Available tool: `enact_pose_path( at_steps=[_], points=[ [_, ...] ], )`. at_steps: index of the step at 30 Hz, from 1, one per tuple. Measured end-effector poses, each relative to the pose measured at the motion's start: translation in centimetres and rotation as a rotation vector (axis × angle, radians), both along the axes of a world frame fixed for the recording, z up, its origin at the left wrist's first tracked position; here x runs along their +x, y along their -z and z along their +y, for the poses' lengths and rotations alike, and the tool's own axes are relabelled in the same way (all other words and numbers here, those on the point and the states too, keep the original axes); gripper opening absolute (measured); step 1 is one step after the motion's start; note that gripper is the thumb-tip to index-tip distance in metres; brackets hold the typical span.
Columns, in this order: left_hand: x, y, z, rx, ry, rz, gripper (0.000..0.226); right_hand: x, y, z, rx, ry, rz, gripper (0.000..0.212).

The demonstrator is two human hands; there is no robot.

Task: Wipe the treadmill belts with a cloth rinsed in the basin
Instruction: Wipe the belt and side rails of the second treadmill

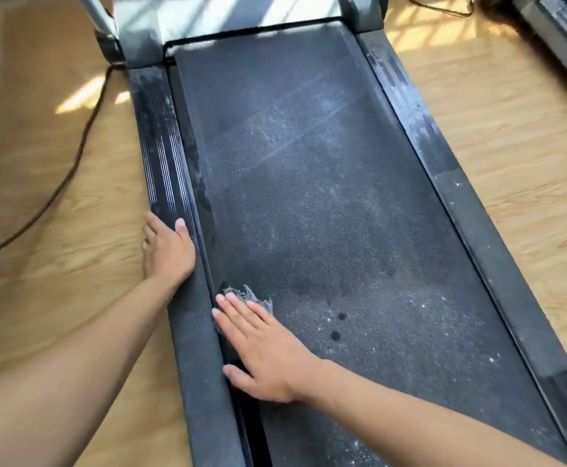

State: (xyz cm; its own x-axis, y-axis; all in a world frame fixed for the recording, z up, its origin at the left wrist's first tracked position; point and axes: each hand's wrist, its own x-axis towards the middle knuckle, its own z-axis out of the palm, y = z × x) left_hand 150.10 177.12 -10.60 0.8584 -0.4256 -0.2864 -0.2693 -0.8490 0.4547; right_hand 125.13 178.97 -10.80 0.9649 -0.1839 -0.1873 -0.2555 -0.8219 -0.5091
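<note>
Two hands: both bare, and both on the one treadmill in my head-camera feed.
Left hand [167,254]: rests on the black ribbed left side rail [164,156]. The thumb lies on top and the fingers sit close together over the outer edge. I cannot tell whether they hook under it.
Right hand [261,345]: lies flat, palm down, at the belt's left margin. The fingers are straight and slightly spread, the thumb is set apart, and the hand presses the cloth.
Cloth [251,294]: a small crumpled grey rag under the right fingertips, its frayed edge showing beyond them. It lies on the near half of the belt, just beside the left rail.
Belt [325,197]: a long dark grey textured treadmill belt, filmed with pale dust and streaked across the middle. I see it darker near the cloth.
Spots [341,316]: small round dark marks on the belt, near the right hand.
Right rail [443,183]: a dusty black side rail.
Floor [511,129]: light wood-grain boards with sunlit patches.
Cable [73,163]: a black cord lying on the floor left of the treadmill.
Second machine [558,38]: the corner of another dark treadmill, far right.
</note>
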Motion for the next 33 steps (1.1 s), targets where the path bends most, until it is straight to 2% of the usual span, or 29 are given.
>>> enact_pose_path(
  at_steps=[2,4,6,8,11,14,17,19,20,21,22,24,27,29,31,33],
  points=[
    [1.0,-0.6,0.0,0.081,0.041,0.117,0.076,-0.2,-1.2,-1.0,0.168,0.108,-0.107,0.071],
    [2.1,-1.9,0.3,0.193,0.093,0.216,0.080,-0.3,-2.4,-2.1,0.199,0.284,-0.178,0.068],
    [2.8,-3.8,1.3,0.291,0.246,0.158,0.082,-0.5,-2.9,-3.1,0.191,0.436,-0.117,0.066],
    [2.5,-5.9,3.0,0.265,0.494,0.018,0.079,-0.4,-3.0,-3.8,0.207,0.510,0.020,0.061],
    [0.0,-8.9,6.1,0.140,0.821,-0.039,0.059,0.5,-3.0,-3.8,0.191,0.525,0.131,0.042],
    [-3.1,-10.0,9.6,0.098,0.949,0.120,0.028,1.0,-3.4,-3.5,0.196,0.498,0.098,0.025],
    [-5.7,-11.0,12.3,-0.050,0.947,0.269,0.010,0.4,-5.2,-3.7,0.481,0.626,-0.002,0.024],
    [-7.3,-11.9,12.8,-0.146,0.923,0.369,0.009,-0.3,-6.9,-3.7,0.768,0.769,-0.093,0.025],
    [-7.9,-12.3,12.7,-0.197,0.860,0.435,0.009,-0.7,-7.8,-3.6,0.850,0.800,-0.151,0.028],
    [-8.4,-12.9,12.3,-0.258,0.753,0.533,0.007,-1.1,-8.6,-3.4,0.862,0.789,-0.201,0.027],
    [-8.6,-13.4,11.6,-0.320,0.630,0.645,0.014,-1.4,-9.3,-3.2,0.826,0.749,-0.243,0.024],
    [-8.5,-14.3,10.2,-0.386,0.470,0.836,0.040,-2.0,-10.4,-2.8,0.645,0.622,-0.314,0.027],
    [-8.5,-15.6,8.5,-0.360,0.483,0.986,0.055,-2.4,-11.6,-2.7,0.389,0.456,-0.450,0.030],
    [-8.8,-15.9,7.9,-0.354,0.493,1.055,0.060,-2.5,-12.5,-2.7,0.306,0.354,-0.494,0.031],
    [-9.1,-15.9,7.6,-0.370,0.478,1.098,0.054,-2.8,-13.3,-2.6,0.320,0.342,-0.497,0.033],
    [-9.3,-16.0,7.4,-0.404,0.446,1.130,0.045,-3.3,-14.1,-2.5,0.454,0.421,-0.470,0.036]
  ],
)
